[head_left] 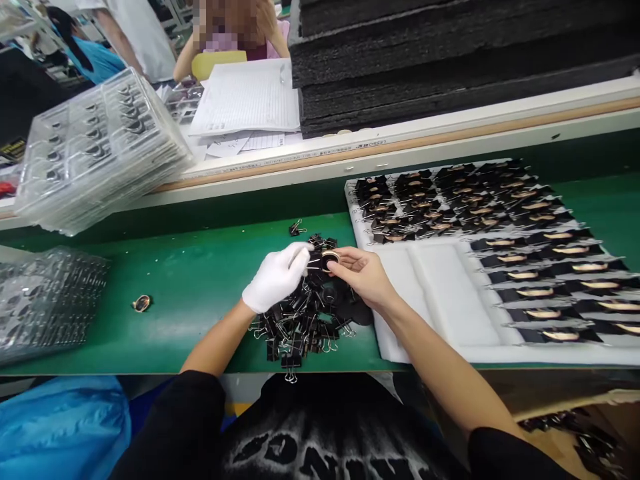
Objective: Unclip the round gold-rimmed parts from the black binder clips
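My left hand (280, 275), in a white glove, pinches a black binder clip (315, 261) above a heap of clips. My bare right hand (364, 272) grips a small round gold-rimmed part (330, 259) with a black face, which meets the clip between my hands. Beneath them, the pile of black binder clips (300, 327) with silver wire handles lies on the green table (185, 267). One loose clip (297, 229) rests behind the pile. To the right, a white foam tray (445, 287) holds rows of clipped gold-rimmed parts (543, 313).
A round gold part (142, 303) lies on the table at the left. Clear plastic trays are stacked on the shelf (100, 147) and the table (45, 300). Black foam sheets (400, 60) and papers (245, 100) top the shelf. A person (235, 33) sits opposite.
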A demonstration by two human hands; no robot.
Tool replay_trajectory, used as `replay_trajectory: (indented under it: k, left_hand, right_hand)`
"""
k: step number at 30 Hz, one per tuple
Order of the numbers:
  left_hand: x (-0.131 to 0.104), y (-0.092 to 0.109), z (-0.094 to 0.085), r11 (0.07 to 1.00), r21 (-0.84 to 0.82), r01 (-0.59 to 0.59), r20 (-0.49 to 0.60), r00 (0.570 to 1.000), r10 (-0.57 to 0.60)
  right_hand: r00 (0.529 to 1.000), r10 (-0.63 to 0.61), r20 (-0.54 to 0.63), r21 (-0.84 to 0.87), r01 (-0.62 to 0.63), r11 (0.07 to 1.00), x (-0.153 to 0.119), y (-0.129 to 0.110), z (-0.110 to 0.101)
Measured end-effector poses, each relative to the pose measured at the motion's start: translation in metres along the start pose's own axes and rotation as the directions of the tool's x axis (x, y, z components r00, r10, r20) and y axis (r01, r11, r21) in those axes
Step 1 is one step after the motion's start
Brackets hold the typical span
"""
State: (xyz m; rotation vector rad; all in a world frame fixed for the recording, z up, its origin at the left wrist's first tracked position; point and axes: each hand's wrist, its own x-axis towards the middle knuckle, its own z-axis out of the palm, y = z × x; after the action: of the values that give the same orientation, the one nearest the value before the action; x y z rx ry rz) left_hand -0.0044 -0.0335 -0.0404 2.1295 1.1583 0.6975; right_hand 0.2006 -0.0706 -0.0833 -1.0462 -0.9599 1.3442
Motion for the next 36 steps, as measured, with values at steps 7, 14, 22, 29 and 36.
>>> replay_trajectory:
  k: [7,14,22,29,36]
  left_hand:
    - [0.003,-0.002,-0.004,0.997,-0.048,0.064,0.138,0.989,-0.057]
    - [-0.002,-0.007,0.003,0.993,-0.089,0.071,0.143,0.988,-0.058]
    - [0.043,-0.022,-0.016,0.979,-0.196,0.049,0.349,0.937,0.023]
    - [0.142,-0.062,-0.014,0.860,0.477,-0.181,0.362,0.932,-0.005]
    - [0.132,-0.074,-0.022,0.892,0.452,-0.030,0.203,0.977,-0.071]
  right_hand:
    - [1.000,-0.012,0.004,-0.046,0.012,0.999,0.000,0.002,0.003]
    - [0.996,0.093,-0.010,-0.029,-0.093,0.995,0.000,0.006,0.002]
    - [0.996,-0.006,-0.086,0.107,0.016,0.994,0.012,0.001,-0.002]
    - [0.986,0.122,-0.112,0.493,-0.051,0.868,0.018,-0.016,-0.018]
    - [0.999,0.032,-0.015,0.246,-0.027,0.969,0.014,-0.012,-0.018]
